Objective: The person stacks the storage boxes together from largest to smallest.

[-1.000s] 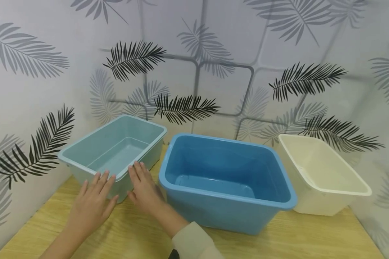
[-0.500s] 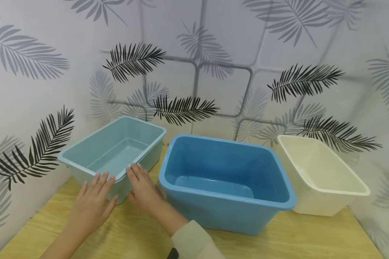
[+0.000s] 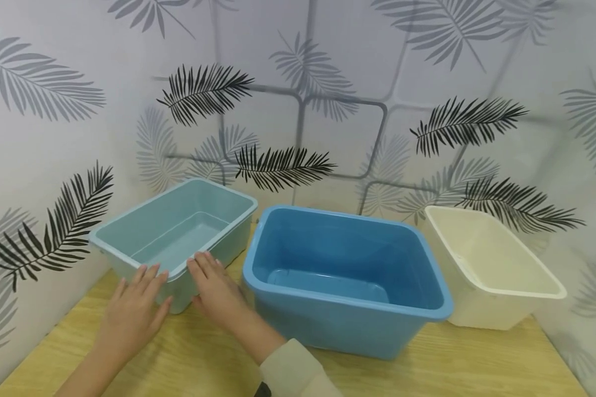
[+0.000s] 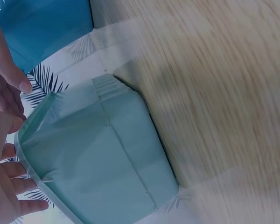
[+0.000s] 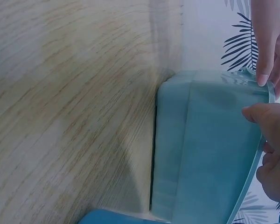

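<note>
A pale teal plastic basin [image 3: 178, 237] stands at the left on the wooden table, its near corner towards me. My left hand [image 3: 129, 314] holds the rim at its near side, fingers laid over the edge and thumb outside the wall. On the other side of that corner, my right hand [image 3: 218, 292] holds the long rim, fingers over it. The right wrist view shows the right thumb [image 5: 255, 113] in front of the basin's outer wall. Fingers of the left hand [image 4: 11, 182] reach past the rim in the left wrist view.
A larger blue basin [image 3: 347, 331] stands close to the right of the teal one. Farther right is a cream basin [image 3: 496, 311]. All are on the wooden table [image 3: 228, 364], with a leaf-patterned wall [image 3: 342, 138] behind and at the sides.
Over the last half second the teal basin has turned slightly, its near corner shifting left and towards me. Both hands have moved with it. The blue and cream basins look unmoved.
</note>
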A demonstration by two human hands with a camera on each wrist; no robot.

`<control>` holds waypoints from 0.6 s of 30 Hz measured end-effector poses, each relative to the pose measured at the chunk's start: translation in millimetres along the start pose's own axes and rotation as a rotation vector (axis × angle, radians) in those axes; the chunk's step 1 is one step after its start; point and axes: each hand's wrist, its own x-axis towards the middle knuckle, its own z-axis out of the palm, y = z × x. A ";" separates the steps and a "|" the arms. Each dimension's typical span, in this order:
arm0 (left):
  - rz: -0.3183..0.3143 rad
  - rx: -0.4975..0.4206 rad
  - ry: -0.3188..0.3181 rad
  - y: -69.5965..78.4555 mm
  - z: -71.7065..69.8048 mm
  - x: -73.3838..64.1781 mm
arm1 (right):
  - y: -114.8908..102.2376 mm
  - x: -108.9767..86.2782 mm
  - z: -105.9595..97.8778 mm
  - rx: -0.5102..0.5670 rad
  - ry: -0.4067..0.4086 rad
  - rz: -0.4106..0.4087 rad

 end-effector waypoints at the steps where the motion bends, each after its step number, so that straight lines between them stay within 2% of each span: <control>1: -0.002 0.001 0.001 -0.9 -0.3 -0.7 | -0.5 0.1 0.6 0.005 0.004 -0.002; 6: -0.034 -0.003 -0.013 -3.8 -2.8 -2.1 | -3.3 1.0 0.9 0.018 0.011 -0.015; 13: -0.056 -0.010 0.018 -7.0 -4.2 -3.6 | -6.1 0.8 1.8 0.054 0.024 -0.027; 18: -0.078 -0.011 0.014 -10.4 -4.7 -5.5 | -8.6 1.1 2.3 0.052 0.017 -0.039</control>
